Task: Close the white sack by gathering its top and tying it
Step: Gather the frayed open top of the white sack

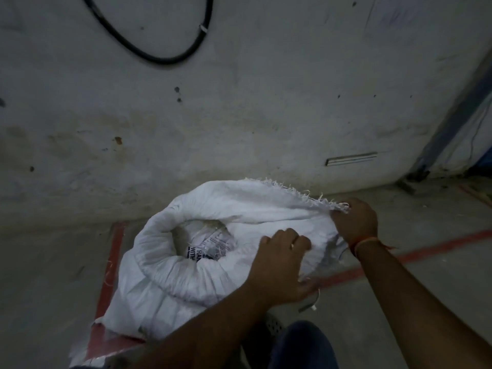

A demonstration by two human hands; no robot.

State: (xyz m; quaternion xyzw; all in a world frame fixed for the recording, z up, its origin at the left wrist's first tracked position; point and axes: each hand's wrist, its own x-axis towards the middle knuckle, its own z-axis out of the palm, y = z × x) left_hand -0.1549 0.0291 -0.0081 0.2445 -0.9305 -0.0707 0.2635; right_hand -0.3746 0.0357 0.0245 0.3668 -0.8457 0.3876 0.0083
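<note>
The white sack (186,272) stands on the floor against the wall, its woven top rolled down on the left into a thick rim. Its mouth is open, and clear plastic with dark printing (210,246) shows inside. My right hand (356,222) pinches the frayed upper edge of the sack at its right corner and holds it raised. On the sack's near right side my left hand (282,265) lies over the fabric with fingers curled into it. A white strip or cord (310,304) lies on the floor just below my left hand.
A stained concrete wall (239,102) rises right behind the sack, with a black cable loop (159,58) hanging on it. Red lines (426,251) are painted on the grey floor. My knee in dark trousers (303,344) is at the bottom edge.
</note>
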